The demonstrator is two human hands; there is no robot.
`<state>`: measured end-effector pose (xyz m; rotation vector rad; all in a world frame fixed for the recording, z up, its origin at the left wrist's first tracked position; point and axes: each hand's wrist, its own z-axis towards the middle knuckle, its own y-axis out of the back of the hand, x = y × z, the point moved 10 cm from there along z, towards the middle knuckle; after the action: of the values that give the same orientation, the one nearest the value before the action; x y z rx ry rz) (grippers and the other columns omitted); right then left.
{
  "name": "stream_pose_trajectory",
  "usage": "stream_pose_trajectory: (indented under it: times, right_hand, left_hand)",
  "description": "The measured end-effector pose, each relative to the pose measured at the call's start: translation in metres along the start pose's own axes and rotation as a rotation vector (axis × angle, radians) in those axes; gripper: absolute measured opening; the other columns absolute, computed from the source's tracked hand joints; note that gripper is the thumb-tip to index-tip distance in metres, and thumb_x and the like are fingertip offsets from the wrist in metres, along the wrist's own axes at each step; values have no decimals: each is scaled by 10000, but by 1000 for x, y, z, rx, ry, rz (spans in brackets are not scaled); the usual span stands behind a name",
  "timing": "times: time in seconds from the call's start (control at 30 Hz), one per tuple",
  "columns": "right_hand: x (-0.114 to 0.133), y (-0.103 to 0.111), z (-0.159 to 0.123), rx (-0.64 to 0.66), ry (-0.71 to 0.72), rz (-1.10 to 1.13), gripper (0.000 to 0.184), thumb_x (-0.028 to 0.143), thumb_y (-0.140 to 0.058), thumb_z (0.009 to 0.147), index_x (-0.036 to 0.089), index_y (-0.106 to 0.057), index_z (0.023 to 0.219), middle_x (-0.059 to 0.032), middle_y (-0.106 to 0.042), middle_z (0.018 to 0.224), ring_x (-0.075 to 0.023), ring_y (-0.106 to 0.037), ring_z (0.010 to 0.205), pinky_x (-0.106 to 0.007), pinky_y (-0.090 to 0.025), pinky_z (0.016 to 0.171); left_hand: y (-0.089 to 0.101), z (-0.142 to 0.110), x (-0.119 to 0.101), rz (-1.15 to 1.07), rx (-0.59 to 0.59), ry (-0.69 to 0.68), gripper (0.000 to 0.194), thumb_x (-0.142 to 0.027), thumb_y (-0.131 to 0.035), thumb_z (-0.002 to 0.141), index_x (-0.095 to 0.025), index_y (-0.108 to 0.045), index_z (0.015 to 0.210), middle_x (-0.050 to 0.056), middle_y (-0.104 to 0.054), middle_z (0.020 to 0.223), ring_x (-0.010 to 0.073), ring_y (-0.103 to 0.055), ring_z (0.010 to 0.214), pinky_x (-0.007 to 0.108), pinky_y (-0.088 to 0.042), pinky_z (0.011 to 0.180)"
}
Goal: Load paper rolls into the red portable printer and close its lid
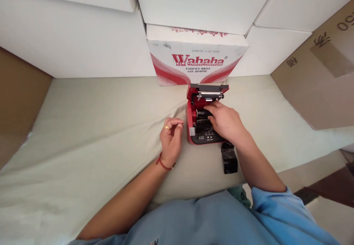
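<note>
A small red and black label printer (192, 127) sits on the cloth-covered table (83, 134) with its lid (208, 88) swung up. My right hand (224, 121) reaches into the open compartment, fingers curled around a black roll (201, 114) inside. My left hand (171, 138) rests on the cloth just left of the printer, fingers loosely curled with nothing visible in them; it wears a ring and a red wrist cord.
A black wrapped roll (230, 159) lies near the table's front edge, below my right wrist. A Wahaha water carton (197, 58) stands right behind the printer. White boxes (72, 34) line the back, brown cardboard boxes (318, 75) flank both sides.
</note>
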<state>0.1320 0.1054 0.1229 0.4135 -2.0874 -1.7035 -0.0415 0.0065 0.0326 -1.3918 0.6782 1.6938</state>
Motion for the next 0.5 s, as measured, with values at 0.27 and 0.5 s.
stream_pose_trajectory:
  times: [0.27,0.5]
  right_hand:
    - [-1,9,2,-94,53,218,429,160,-674,975,285,-791,1368,-78,-790,1419,-306,-796,1111,-433,-628,937]
    - [-56,63,-33,-758,21,705,408,565,-588,1104,271,-790,1302,-79,-847,1203,-260,-785,1059,-427,-642,956]
  left_hand:
    - [-30,-40,-88,418,254,-699,351,-172,-627,1011,-245,-752,1330,33,-584,917,191,-579,848,335,-508,750]
    - [-36,-52,-97,545,249,-871,428,-115,-693,937,-230,-751,1345,-35,-501,711,169,-471,667,339,-402,659]
